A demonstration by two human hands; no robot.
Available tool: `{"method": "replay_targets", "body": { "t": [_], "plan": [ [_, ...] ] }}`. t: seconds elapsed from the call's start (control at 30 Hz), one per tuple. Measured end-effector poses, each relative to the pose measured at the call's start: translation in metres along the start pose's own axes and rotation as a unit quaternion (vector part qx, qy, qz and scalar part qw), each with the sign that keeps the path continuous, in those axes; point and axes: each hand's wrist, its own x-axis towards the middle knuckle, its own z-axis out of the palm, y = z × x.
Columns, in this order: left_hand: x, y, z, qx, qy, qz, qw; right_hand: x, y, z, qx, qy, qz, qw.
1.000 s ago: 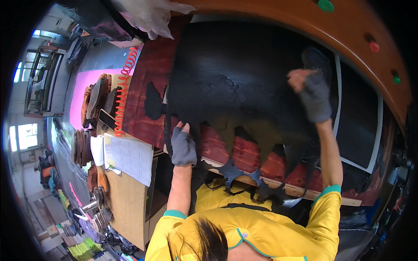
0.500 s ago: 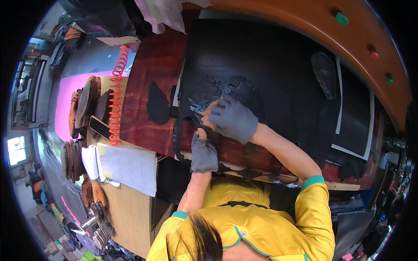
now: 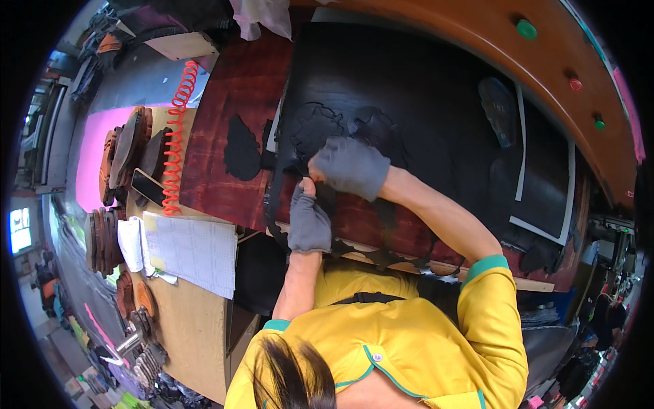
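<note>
Head view: black sheet [image 3: 436, 88] (broad) lies mostly beyond the hands [image 3: 351, 167].

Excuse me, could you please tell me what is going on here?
A person in a yellow top has the left hand and right hand close together at the near left part of a black sheet; exactly what the fingers grip is hidden. The sheet lies over a dark red board, where a separate black piece rests. Papers and a phone lie on the left.
</note>
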Motion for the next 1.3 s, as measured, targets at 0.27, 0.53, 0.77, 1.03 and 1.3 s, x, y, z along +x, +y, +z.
{"method": "replay_targets", "body": {
  "t": [0.27, 0.53, 0.77, 1.03, 1.3],
  "plan": [
    [-0.06, -0.012, 0.013, 0.282, 0.042, 0.124, 0.95, 0.04, 0.136, -0.087, 0.346, 0.453, 0.407, 0.714],
    [-0.032, -0.055, 0.034, -0.058, 0.069, -0.136, 0.987, -0.084, 0.029, -0.057, -0.058, 0.191, -0.068, 0.978],
    [-0.037, -0.043, 0.042, 0.002, -0.029, -0.086, 0.996, -0.076, 0.032, -0.052, -0.01, -0.001, 0.071, 0.997],
    [-0.081, -0.044, 0.065, 0.236, -0.097, -0.061, 0.965, -0.098, 0.124, -0.114, 0.062, 0.551, 0.236, 0.798],
    [-0.058, -0.114, 0.079, -0.013, -0.069, -0.248, 0.966, -0.184, 0.018, -0.084, -0.025, 0.071, 0.014, 0.997]
  ]
}}
